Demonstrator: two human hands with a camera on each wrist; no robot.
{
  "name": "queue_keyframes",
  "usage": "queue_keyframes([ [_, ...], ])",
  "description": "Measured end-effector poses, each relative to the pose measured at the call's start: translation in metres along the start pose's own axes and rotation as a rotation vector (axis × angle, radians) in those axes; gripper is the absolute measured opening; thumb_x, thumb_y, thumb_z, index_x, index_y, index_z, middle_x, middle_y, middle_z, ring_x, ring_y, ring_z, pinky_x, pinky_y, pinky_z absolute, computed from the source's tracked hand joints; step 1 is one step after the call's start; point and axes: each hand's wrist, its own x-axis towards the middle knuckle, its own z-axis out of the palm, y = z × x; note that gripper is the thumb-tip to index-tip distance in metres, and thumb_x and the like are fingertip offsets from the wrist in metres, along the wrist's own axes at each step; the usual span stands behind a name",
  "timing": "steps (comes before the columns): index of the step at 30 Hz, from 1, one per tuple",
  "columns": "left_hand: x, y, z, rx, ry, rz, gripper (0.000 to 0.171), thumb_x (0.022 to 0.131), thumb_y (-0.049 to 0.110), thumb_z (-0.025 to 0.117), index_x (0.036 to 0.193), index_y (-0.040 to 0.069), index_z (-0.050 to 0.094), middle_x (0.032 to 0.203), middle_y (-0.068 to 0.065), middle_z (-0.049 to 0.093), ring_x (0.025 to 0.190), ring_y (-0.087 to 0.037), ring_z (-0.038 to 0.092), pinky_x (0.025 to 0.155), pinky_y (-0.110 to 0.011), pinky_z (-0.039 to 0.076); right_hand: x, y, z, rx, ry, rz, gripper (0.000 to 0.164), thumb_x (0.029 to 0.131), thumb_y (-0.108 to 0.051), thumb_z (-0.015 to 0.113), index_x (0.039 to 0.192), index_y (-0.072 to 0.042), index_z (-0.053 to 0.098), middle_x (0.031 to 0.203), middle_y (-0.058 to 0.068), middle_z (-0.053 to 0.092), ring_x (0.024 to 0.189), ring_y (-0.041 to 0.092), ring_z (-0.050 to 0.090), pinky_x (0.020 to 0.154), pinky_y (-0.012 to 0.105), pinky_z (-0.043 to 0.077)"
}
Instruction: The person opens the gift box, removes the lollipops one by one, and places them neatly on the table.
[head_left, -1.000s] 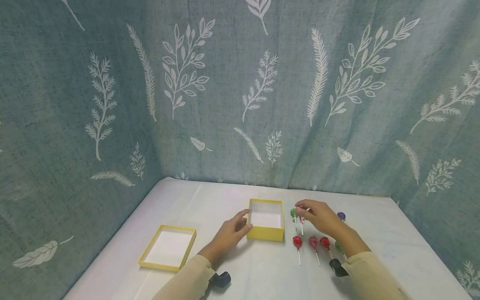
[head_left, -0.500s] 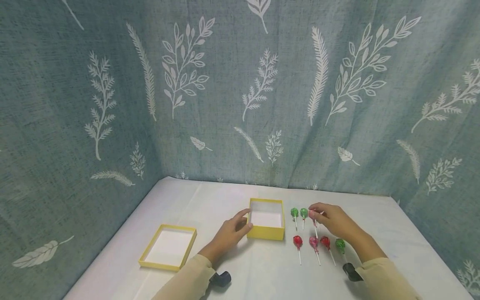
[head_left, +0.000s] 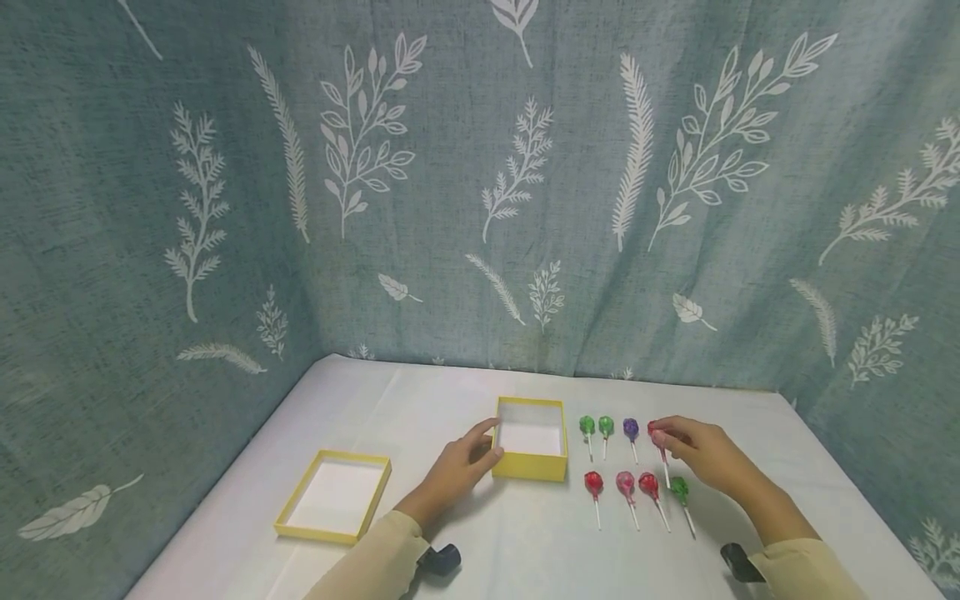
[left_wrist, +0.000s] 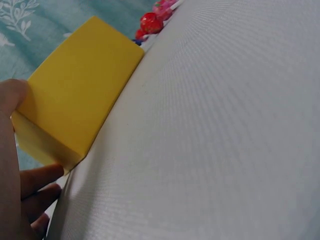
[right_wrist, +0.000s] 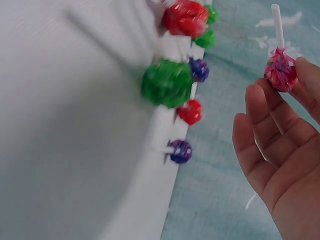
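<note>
In the head view my left hand [head_left: 457, 471] grips the near-left corner of an open yellow box [head_left: 529, 467]. In the left wrist view the thumb lies on one yellow face and the other fingers are near the lower corner. My right hand [head_left: 701, 450] pinches a pink lollipop [right_wrist: 281, 70] by its wrapped head between thumb and fingers, its stick pointing away from the palm. The held lollipop overlaps a red lollipop [head_left: 652, 427] in the back row. Beside that one lie a purple lollipop [head_left: 631, 428] and two green ones [head_left: 606, 425].
A front row has a red lollipop [head_left: 593, 482], a pink one [head_left: 625, 482], another red one [head_left: 648, 483] and a green one [head_left: 679, 488]. Another purple lollipop [right_wrist: 180, 151] shows in the right wrist view. A yellow-rimmed lid [head_left: 333, 497] lies left on the white table [head_left: 420, 400].
My right hand has moved right along the back row, carrying the pink lollipop. The green, purple and front green lollipops it covered now show. The left hand and box have stayed put.
</note>
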Motion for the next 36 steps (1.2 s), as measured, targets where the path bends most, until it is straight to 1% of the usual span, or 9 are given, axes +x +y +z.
queue_keyframes([
  [5,-0.001,0.000,0.001,-0.003,-0.001,-0.003,0.055,0.098,0.045,0.053,0.149,0.027,0.040,0.130,-0.012,0.061,0.127,-0.034,0.049,0.104,-0.060,0.033,-0.009,0.012,-0.005,-0.013,0.005,0.018,0.047,0.099,-0.039,0.056,0.127,-0.002,0.059,0.101,0.007,0.068,0.087,0.023,0.065,0.073,0.046,0.054],
  [9,-0.001,0.000,0.002,-0.011,-0.001,-0.005,0.055,0.098,0.045,0.053,0.148,0.028,0.040,0.130,-0.012,0.061,0.127,-0.032,0.049,0.104,-0.060,0.033,-0.016,0.021,-0.009,-0.018,0.006,0.037,0.047,0.099,-0.037,0.056,0.126,0.002,0.059,0.101,0.010,0.068,0.085,0.024,0.066,0.069,0.043,0.054],
  [12,-0.001,0.000,0.002,-0.012,-0.002,0.008,0.054,0.098,0.044,0.053,0.148,0.027,0.040,0.129,-0.013,0.061,0.127,-0.033,0.050,0.103,-0.060,0.034,-0.020,0.028,-0.010,-0.019,-0.005,0.073,0.046,0.099,-0.036,0.056,0.126,0.002,0.059,0.102,0.011,0.068,0.086,0.025,0.066,0.069,0.042,0.054],
  [14,-0.001,0.000,0.002,-0.009,-0.002,0.010,0.055,0.098,0.044,0.053,0.148,0.027,0.040,0.129,-0.012,0.061,0.127,-0.033,0.050,0.103,-0.060,0.034,-0.023,0.032,-0.010,-0.014,-0.014,0.092,0.046,0.099,-0.035,0.056,0.126,0.001,0.059,0.104,0.011,0.068,0.087,0.025,0.066,0.071,0.043,0.055],
  [17,-0.001,0.001,0.001,-0.003,0.004,0.007,0.055,0.098,0.045,0.053,0.148,0.027,0.040,0.130,-0.013,0.061,0.127,-0.034,0.049,0.104,-0.060,0.033,-0.025,0.038,-0.010,-0.006,-0.021,0.085,0.044,0.099,-0.034,0.056,0.125,0.001,0.060,0.103,0.012,0.068,0.087,0.024,0.066,0.072,0.044,0.055],
  [21,-0.001,0.000,0.001,-0.003,0.005,0.006,0.056,0.098,0.046,0.054,0.148,0.026,0.040,0.130,-0.014,0.060,0.127,-0.034,0.049,0.104,-0.060,0.033,-0.027,0.045,-0.010,-0.001,-0.024,0.060,0.039,0.099,-0.030,0.058,0.121,0.002,0.062,0.100,0.010,0.069,0.085,0.023,0.065,0.072,0.042,0.054],
  [24,0.000,-0.001,0.000,-0.004,0.003,0.012,0.055,0.098,0.045,0.053,0.149,0.025,0.040,0.129,-0.013,0.061,0.126,-0.035,0.050,0.103,-0.061,0.034,-0.029,0.049,-0.009,-0.008,-0.036,0.067,0.036,0.098,-0.028,0.060,0.118,0.001,0.063,0.099,0.008,0.069,0.086,0.023,0.064,0.073,0.040,0.053],
  [32,0.001,-0.001,-0.001,-0.014,-0.005,0.009,0.056,0.099,0.045,0.053,0.149,0.025,0.039,0.130,-0.013,0.060,0.127,-0.034,0.050,0.103,-0.061,0.034,-0.031,0.059,-0.007,-0.027,-0.115,0.191,0.033,0.098,-0.030,0.059,0.117,-0.004,0.065,0.098,0.004,0.065,0.091,0.024,0.059,0.074,0.044,0.051],
  [36,0.001,-0.002,0.000,-0.006,-0.003,0.012,0.055,0.099,0.044,0.053,0.149,0.025,0.039,0.130,-0.013,0.061,0.126,-0.034,0.050,0.103,-0.061,0.034,-0.032,0.060,-0.006,-0.034,-0.117,0.189,0.034,0.098,-0.031,0.059,0.117,-0.004,0.065,0.101,0.006,0.065,0.093,0.027,0.060,0.075,0.047,0.052],
])
